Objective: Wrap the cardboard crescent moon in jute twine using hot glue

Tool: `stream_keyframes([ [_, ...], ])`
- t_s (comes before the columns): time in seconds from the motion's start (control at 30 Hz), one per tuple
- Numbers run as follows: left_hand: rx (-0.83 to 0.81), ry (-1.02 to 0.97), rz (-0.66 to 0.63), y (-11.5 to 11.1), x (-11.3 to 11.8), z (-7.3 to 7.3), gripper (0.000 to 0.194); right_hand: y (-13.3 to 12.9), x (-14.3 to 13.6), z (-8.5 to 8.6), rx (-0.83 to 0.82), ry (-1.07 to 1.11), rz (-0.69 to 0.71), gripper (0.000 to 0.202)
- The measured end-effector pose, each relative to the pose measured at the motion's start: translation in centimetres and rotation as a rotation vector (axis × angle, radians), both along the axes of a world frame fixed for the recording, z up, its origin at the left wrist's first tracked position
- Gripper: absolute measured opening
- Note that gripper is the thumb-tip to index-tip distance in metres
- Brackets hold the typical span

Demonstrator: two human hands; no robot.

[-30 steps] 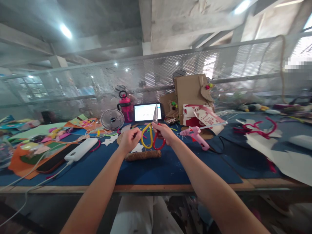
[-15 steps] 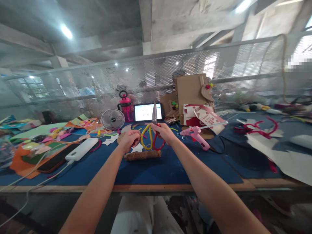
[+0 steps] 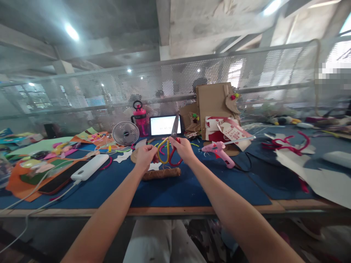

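Observation:
My right hand (image 3: pixel 184 150) grips a pair of scissors (image 3: pixel 163 160) near the pivot. One handle loop is yellow and the other red, and the blades point up and away from me. Just left of the yellow loop, my left hand (image 3: pixel 146 156) is closed with thumb and fingers together; what it pinches, if anything, is too small to make out. A brown roll (image 3: pixel 162 174) lies crosswise on the blue mat below both hands. Behind my left hand, a white paper cut-out (image 3: pixel 155 166) and a brown disc (image 3: pixel 134 156) are partly hidden.
To the right lie a pink glue gun (image 3: pixel 220 149) and white paper scraps (image 3: pixel 318 179). A small fan (image 3: pixel 125 133), a pink bottle (image 3: pixel 141 122), a lit screen (image 3: pixel 161 126) and cardboard (image 3: pixel 214 106) stand behind. A white power bank (image 3: pixel 90 167) with cables sits left.
My left hand has shifted slightly, its fingers now drawn together near the yellow loop. The scissors have tilted a little, with the blade tips moving right.

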State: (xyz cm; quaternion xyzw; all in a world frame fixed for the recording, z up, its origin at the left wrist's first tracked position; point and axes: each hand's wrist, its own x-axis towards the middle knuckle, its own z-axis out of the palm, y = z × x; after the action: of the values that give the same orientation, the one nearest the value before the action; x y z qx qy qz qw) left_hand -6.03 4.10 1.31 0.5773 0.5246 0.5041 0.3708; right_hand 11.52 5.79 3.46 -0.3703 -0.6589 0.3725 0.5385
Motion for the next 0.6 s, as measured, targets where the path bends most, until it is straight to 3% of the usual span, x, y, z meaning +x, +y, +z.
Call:
stream_keyframes([
  [0.2, 0.159, 0.027, -0.028, -1.0, 0.5, -0.2, 0.029, 0.5, 0.5, 0.3, -0.027, 0.048, -0.065, 0.030],
  [0.4, 0.445, 0.012, -0.153, -3.1, 1.2, 2.2, 0.019, 0.9, 0.6, 0.0, -0.052, 0.042, -0.035, 0.032],
  [0.5, 0.519, 0.006, -0.287, -5.8, 2.4, 3.4, 0.023, 0.9, 0.4, -0.2, -0.061, 0.027, -0.012, 0.032],
  [0.6, 0.478, 0.082, -0.556, -10.2, 4.5, 2.2, 0.024, 0.9, 0.4, -0.1, -0.073, 0.018, 0.004, 0.033],
])
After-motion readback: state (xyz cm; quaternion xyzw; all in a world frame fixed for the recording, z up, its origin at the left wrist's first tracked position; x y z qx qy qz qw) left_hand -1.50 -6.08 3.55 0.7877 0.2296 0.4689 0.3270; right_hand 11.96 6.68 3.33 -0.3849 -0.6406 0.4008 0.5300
